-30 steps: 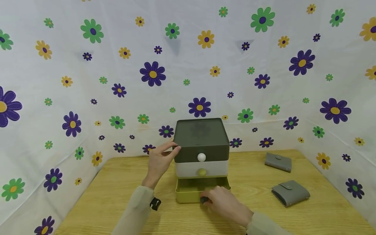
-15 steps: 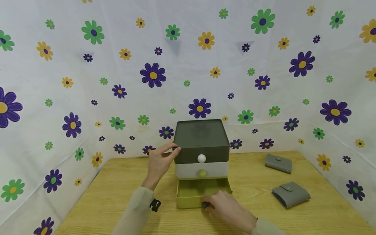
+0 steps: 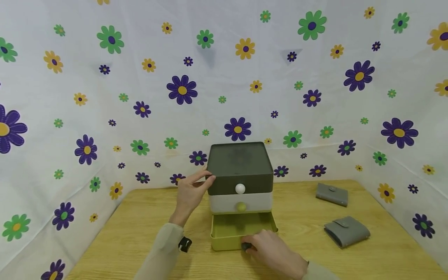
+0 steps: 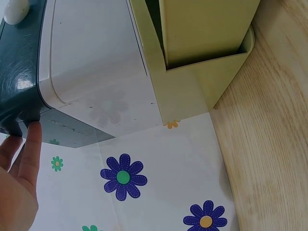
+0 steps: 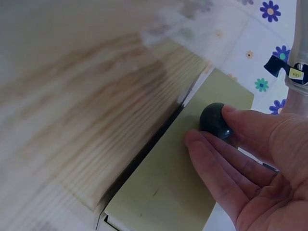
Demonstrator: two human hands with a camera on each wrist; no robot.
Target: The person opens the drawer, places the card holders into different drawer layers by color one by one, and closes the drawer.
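Olive-green drawer (image 3: 241, 233): lowest of three in the small chest (image 3: 240, 182), pulled partly out over the wooden table (image 3: 140, 241).
Dark knob (image 5: 215, 120): on the drawer front, pinched between thumb and fingers.
Right hand (image 3: 274, 252): gripping that knob.
Left hand (image 3: 189, 192): fingers straight, pressed to the chest's dark top tier, left side.
Two grey wallets (image 3: 346, 230): far right on table, well apart from chest.

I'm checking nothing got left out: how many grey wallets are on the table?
2. One grey wallet lies far right near the backdrop; the other grey wallet lies nearer, in front of it. The drawer unit could hide more.
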